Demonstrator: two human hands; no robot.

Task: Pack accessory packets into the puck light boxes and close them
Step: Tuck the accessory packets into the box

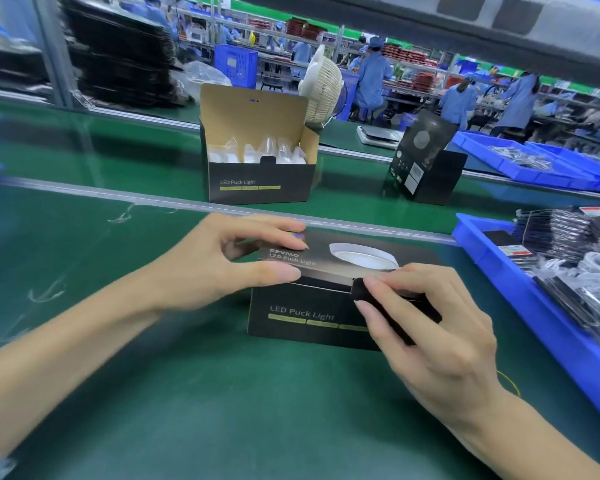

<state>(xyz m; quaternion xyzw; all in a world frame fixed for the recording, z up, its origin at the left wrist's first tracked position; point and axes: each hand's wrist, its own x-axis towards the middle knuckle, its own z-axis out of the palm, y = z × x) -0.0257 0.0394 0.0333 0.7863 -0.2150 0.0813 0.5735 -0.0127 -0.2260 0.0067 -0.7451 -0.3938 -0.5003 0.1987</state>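
Near puck light box (305, 313) on the green surface (187, 393), its printed lid (361, 254) lowered almost shut: the left hand (201, 268) pinches the lid's left end between thumb and fingers, while the right hand (440, 327) has its fingers clamped on the black tuck flap (361, 289) at the front edge. Beyond the metal rail, a second puck light box (260, 174) stands open with white contents showing, a closed black box (426, 168) to its right. A blue tray (499, 265) of accessory packets (568, 244) lies at right.
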